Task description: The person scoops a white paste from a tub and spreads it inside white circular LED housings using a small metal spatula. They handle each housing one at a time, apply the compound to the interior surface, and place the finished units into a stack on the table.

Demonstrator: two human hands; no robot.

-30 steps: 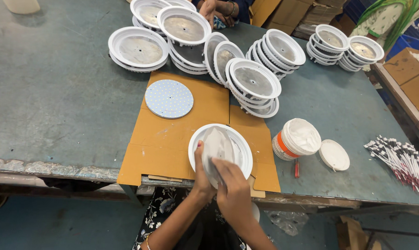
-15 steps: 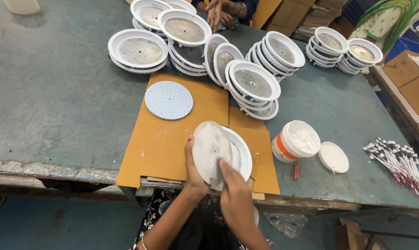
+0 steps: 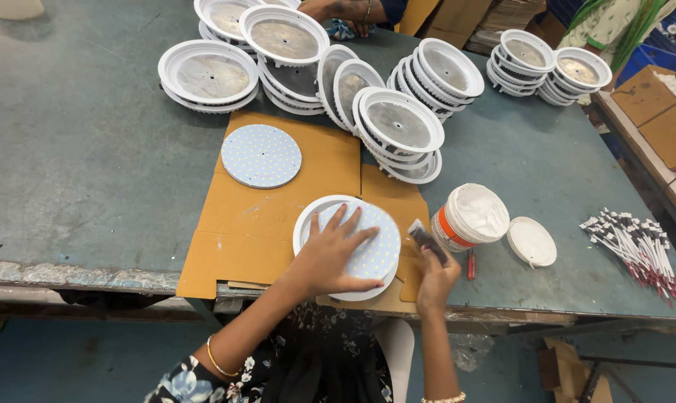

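Observation:
My left hand [image 3: 329,254] lies flat with spread fingers on a round pale-blue dotted disc [image 3: 375,242], which rests inside a white round housing [image 3: 308,220] on a sheet of brown cardboard [image 3: 278,216]. My right hand [image 3: 435,275] holds a small brush [image 3: 426,239] just right of the housing, its bristles pointing toward a white tub of paste [image 3: 471,215]. A second dotted disc [image 3: 261,155] lies on the cardboard farther back.
Several stacks of white round housings [image 3: 398,127] crowd the back of the grey-green table [image 3: 84,164]. A white lid [image 3: 531,241] and a bundle of red-and-white wires [image 3: 636,246] lie at the right. Another person's hands [image 3: 338,9] work at the far edge. Cardboard boxes [image 3: 655,104] stand to the right.
The dotted disc, held tilted above the housing before, now lies flat in it under my left hand. My right hand has moved off to the right and holds the brush.

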